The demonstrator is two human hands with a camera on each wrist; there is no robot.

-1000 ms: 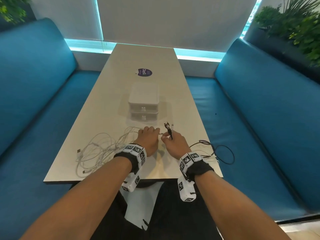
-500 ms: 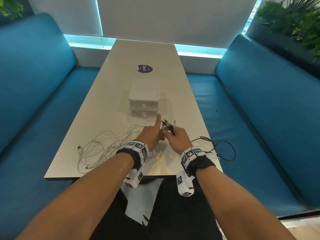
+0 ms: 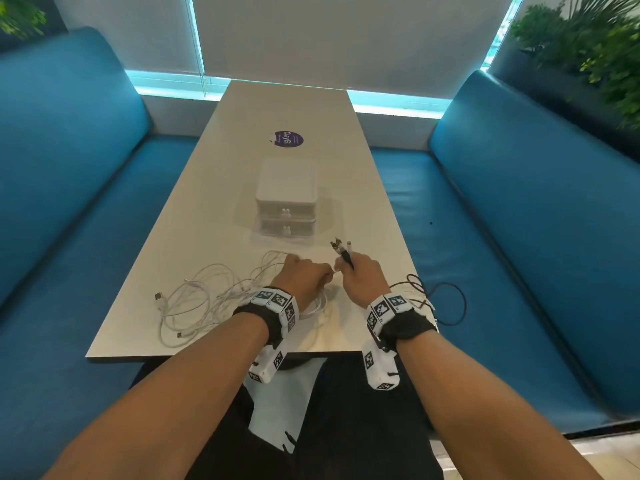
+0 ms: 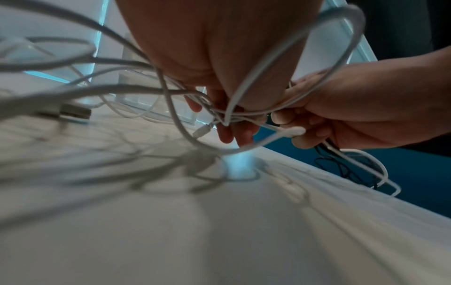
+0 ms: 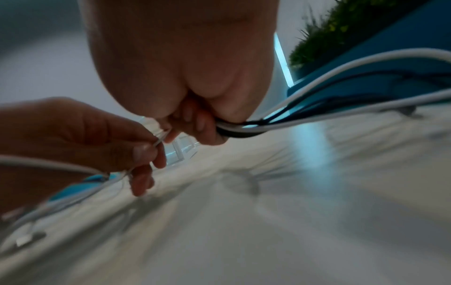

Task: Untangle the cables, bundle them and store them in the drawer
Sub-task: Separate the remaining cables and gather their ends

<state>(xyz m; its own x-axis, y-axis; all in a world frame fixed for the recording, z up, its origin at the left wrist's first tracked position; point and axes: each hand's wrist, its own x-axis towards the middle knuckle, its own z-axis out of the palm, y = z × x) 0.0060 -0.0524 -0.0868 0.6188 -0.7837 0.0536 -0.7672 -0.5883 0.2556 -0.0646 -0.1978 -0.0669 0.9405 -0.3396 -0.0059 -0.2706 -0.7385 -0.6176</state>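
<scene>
A tangle of white cables [image 3: 204, 303] lies on the near left of the table [image 3: 214, 188]. My left hand [image 3: 304, 280] pinches a thin white cable [image 5: 158, 141] at the knot [image 4: 227, 115], its fingers curled among the loops. My right hand [image 3: 360, 277] grips a bunch of black and white cables [image 5: 244, 128], whose plug ends [image 3: 341, 247] stick up above its fist. A black cable [image 3: 446, 303] trails off the table's right edge. The white two-drawer box [image 3: 286, 199] stands behind the hands with both drawers closed.
A purple round sticker [image 3: 286, 138] sits on the far half of the table. Blue benches [image 3: 519, 237] flank the table on both sides. A USB plug [image 3: 158, 296] lies at the left of the tangle. Plants [image 3: 588, 46] stand behind the right bench.
My left forefinger, raised half a second ago, has curled back down onto the white cable. Both hands stay close together in front of the drawer box.
</scene>
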